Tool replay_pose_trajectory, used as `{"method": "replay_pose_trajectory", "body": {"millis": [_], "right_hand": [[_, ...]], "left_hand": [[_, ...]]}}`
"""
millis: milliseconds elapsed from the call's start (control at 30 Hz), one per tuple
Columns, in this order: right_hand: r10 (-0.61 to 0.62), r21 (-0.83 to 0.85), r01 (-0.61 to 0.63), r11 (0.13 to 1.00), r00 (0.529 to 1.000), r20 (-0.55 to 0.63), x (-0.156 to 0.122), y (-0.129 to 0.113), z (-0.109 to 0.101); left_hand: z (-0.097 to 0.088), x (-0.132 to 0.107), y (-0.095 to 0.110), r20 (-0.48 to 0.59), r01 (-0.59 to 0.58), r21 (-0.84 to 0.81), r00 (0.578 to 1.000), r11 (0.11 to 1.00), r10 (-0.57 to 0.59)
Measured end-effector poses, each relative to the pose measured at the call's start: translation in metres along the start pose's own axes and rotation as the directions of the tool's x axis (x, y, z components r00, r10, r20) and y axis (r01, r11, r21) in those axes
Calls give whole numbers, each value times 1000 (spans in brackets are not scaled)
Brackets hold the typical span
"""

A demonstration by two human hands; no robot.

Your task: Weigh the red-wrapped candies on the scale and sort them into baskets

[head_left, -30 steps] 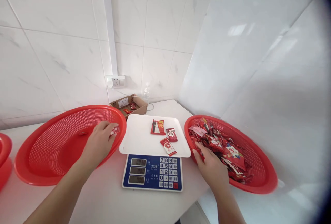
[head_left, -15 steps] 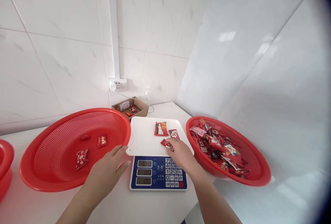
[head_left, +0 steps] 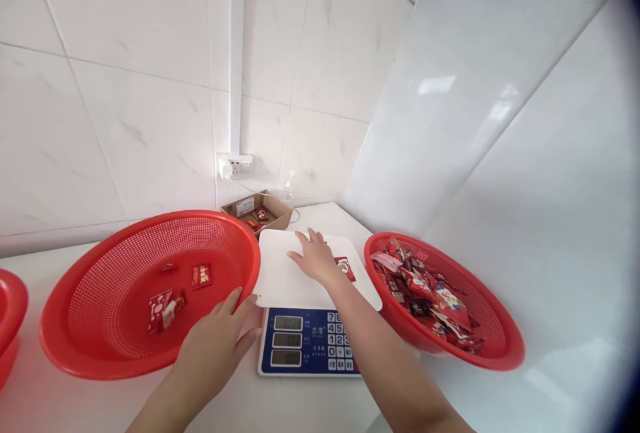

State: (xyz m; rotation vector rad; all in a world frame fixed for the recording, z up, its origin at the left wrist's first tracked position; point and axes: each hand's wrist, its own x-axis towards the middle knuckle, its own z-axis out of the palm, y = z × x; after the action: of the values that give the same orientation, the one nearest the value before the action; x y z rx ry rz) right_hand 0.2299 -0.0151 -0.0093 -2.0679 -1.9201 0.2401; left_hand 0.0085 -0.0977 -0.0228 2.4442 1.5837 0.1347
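My right hand [head_left: 316, 256] is over the white pan [head_left: 283, 279] of a weighing scale [head_left: 295, 343], fingers spread and nothing seen in them. Beside its wrist, a small red snack packet with a white label [head_left: 345, 268] lies on the pan. The hand hides the spot where a larger red packet lay. My left hand [head_left: 220, 339] rests at the near right rim of the left red basket [head_left: 100, 363], its fingers stretched and holding nothing. Several red packets lie in that basket, among them a red-and-white one [head_left: 173, 311], smeared by motion.
To the right stands a red basket [head_left: 505, 326] heaped with snack packets. Behind the scale are a cardboard box [head_left: 280, 216] with packets in it and a clear plastic bottle [head_left: 289, 189]. A plug and cord hang from the wall socket [head_left: 236, 166]. Another red basket [head_left: 13, 299] edges in at far left.
My right hand has let go of the small red packet and moved farther back over the pan. A blurred packet now shows in the left basket. The view has shifted slightly.
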Motion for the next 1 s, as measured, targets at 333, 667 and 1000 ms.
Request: {"method": "replay_pose_trajectory", "body": {"millis": [333,667,1000], "right_hand": [[-73,147,71,987,997,5,5,8,1],[-233,213,253,943,965,-117,-15,-14,-33],[107,-6,-108,994,994,-24,-33,64,-12]], "left_hand": [[-9,-3,4,49,-6,-18,999,1000,7],[-14,-7,-3,29,8,-34,1000,999,-7],[-3,-5,-11,6,4,-54,1000,999,-4]]}}
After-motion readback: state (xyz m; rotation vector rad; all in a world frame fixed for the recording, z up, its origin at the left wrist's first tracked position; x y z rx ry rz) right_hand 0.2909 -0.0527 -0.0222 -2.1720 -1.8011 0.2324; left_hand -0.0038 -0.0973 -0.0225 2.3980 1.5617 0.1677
